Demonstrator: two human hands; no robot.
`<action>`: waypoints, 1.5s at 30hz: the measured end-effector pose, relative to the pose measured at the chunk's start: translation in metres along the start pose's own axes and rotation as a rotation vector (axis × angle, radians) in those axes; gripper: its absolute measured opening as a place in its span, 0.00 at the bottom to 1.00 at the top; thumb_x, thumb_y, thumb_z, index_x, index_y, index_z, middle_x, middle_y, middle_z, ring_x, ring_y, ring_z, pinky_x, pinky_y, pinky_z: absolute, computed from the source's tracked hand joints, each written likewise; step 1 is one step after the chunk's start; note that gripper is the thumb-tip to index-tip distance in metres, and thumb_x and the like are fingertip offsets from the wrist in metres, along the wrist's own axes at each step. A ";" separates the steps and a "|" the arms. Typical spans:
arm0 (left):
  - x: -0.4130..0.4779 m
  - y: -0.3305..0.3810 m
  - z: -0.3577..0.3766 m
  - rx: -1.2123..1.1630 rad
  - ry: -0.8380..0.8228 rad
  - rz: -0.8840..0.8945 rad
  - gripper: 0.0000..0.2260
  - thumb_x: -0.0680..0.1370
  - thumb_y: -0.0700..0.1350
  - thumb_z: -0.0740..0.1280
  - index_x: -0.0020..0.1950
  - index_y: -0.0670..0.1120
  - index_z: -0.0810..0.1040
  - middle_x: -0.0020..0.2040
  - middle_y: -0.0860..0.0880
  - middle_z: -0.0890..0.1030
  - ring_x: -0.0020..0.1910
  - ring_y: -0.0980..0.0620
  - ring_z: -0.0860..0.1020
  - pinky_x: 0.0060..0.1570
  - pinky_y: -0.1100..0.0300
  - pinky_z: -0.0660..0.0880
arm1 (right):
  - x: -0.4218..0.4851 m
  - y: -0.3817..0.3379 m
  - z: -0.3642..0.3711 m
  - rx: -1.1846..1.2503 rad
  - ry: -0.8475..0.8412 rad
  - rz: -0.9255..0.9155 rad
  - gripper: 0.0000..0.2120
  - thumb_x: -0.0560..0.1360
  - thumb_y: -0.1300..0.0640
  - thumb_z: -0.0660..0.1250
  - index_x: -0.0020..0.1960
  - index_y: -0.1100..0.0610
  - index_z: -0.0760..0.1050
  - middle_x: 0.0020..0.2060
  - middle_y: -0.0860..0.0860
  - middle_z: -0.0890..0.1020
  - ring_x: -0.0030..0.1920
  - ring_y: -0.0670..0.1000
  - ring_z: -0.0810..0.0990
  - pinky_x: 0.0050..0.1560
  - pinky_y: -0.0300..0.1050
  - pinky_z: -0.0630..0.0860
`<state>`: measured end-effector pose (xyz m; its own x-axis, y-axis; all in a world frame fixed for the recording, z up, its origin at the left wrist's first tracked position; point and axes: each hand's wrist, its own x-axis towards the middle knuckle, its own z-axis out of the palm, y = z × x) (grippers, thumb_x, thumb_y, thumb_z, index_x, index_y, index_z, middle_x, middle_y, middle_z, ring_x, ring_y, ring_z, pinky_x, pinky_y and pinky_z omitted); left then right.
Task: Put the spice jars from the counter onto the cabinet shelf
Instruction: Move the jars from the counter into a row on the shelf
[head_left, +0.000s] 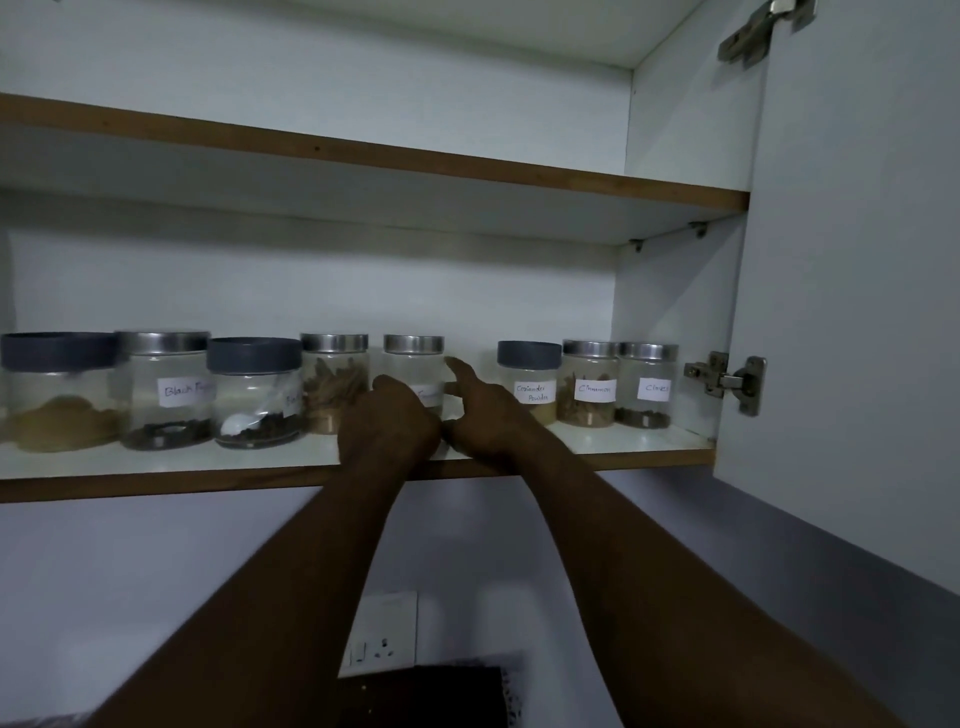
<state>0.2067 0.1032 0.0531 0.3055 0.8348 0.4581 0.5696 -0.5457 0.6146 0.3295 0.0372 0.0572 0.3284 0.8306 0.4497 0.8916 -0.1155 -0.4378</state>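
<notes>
We are setting a steel-lidded jar (415, 371) on the cabinet shelf (208, 457), our left hand (387, 421) and right hand (485, 410) spread apart around it, fingers loose; next, we judge, letting go and reaching down for another.

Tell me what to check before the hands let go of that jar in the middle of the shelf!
1. Jar upright on the shelf: the silver-lid jar looks upright, but the hands hide its base. Cannot tell.
2. Lid on: its silver lid sits on top. Ok.
3. Room on the right: there is a gap before the Coriander Powder jar. Ok.
4. Room on the left: the jar of brown sticks stands very close; touching or not, cannot tell.
5. Back from the shelf edge: it stands in line with the row. Ok.
6. Hands' hold: left hand is in front of the jar, right hand beside it; grip cannot tell.
</notes>
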 end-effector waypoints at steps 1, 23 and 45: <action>0.005 0.001 0.001 0.033 -0.044 -0.006 0.29 0.72 0.50 0.75 0.67 0.39 0.71 0.62 0.39 0.79 0.61 0.39 0.78 0.55 0.51 0.76 | -0.002 -0.001 0.001 -0.003 0.042 0.008 0.45 0.74 0.52 0.73 0.82 0.48 0.50 0.72 0.52 0.76 0.68 0.59 0.77 0.66 0.55 0.76; 0.037 0.003 0.020 0.314 -0.182 0.317 0.17 0.78 0.51 0.65 0.65 0.48 0.76 0.60 0.46 0.81 0.55 0.45 0.80 0.50 0.54 0.74 | -0.010 -0.004 0.005 -0.060 0.466 0.218 0.26 0.73 0.51 0.69 0.67 0.58 0.67 0.56 0.59 0.81 0.56 0.62 0.81 0.51 0.52 0.79; -0.009 -0.069 -0.060 0.129 0.306 0.045 0.06 0.76 0.40 0.69 0.49 0.39 0.81 0.47 0.40 0.84 0.46 0.40 0.82 0.46 0.51 0.80 | -0.004 -0.041 0.027 -0.110 0.131 -0.079 0.17 0.74 0.51 0.76 0.61 0.51 0.77 0.53 0.50 0.84 0.55 0.52 0.81 0.54 0.47 0.77</action>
<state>0.1190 0.1294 0.0448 0.1001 0.7386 0.6667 0.6589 -0.5513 0.5118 0.2833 0.0537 0.0524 0.2876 0.7623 0.5798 0.9425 -0.1178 -0.3126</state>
